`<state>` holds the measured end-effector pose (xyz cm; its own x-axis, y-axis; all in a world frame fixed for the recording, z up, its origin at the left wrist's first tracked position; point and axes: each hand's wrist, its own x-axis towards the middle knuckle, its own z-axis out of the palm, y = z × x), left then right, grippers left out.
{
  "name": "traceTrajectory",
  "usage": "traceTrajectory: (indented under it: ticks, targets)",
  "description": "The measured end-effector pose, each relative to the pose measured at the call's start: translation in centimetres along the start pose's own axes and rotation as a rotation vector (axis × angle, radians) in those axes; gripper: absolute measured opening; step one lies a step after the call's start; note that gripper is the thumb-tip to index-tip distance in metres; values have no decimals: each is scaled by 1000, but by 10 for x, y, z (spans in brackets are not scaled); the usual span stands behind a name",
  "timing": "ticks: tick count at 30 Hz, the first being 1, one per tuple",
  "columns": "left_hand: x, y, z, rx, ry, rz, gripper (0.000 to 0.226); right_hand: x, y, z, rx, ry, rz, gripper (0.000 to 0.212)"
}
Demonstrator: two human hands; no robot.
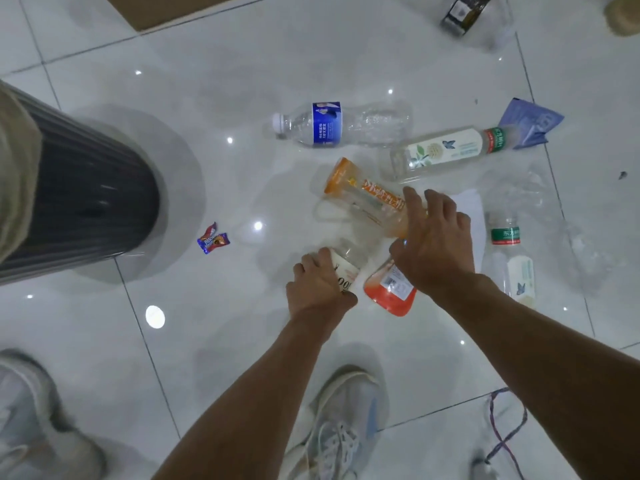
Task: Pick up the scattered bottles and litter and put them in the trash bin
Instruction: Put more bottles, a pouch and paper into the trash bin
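Note:
Bottles lie scattered on the white tiled floor. My left hand point(317, 284) grips a clear bottle with a white label point(348, 266). My right hand point(433, 242) hovers with fingers spread over an orange-labelled bottle point(367, 199), touching or nearly touching it. Under its wrist lies a red-orange labelled bottle point(389, 292). A blue-labelled water bottle point(332, 126) and a white-labelled bottle with a green band point(446, 152) lie farther away. Another white-and-green bottle point(512, 258) lies at the right. The dark ribbed trash bin point(79, 199) stands at the left.
Two candy wrappers point(213, 239) lie near the bin. A blue packet point(530, 123), white paper point(472, 216) and crumpled clear plastic point(519, 188) lie at the right. A dark bottle point(464, 12) and cardboard point(166, 8) are at the far side. My shoes point(341, 427) stand near.

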<state>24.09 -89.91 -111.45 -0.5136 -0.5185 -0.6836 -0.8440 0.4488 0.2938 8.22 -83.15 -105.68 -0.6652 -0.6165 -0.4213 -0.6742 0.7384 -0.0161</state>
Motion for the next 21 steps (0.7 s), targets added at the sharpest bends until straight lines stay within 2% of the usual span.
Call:
traceTrajectory:
  ticks: [4, 8, 11, 13, 15, 21]
  targets:
    - [7, -38, -31, 242, 124, 66, 83, 11, -16, 5, -9, -48, -2, 82]
    - [18, -70, -57, 330, 178, 95, 82, 34, -33, 15, 28, -141, 4, 93]
    - [18, -85, -64, 420, 172, 140, 78, 38, -44, 28, 6, -253, 62, 79]
    - [15, -91, -63, 429, 162, 154, 76, 28, -53, 37, 0, -258, 74, 63]
    - [11, -93, -65, 397, 155, 144, 76, 16, -64, 42, 67, -255, 99, 57]
    - [-2, -91, -95, 322, 185, 146, 76, -4, -93, 21, 241, -198, 182, 68]
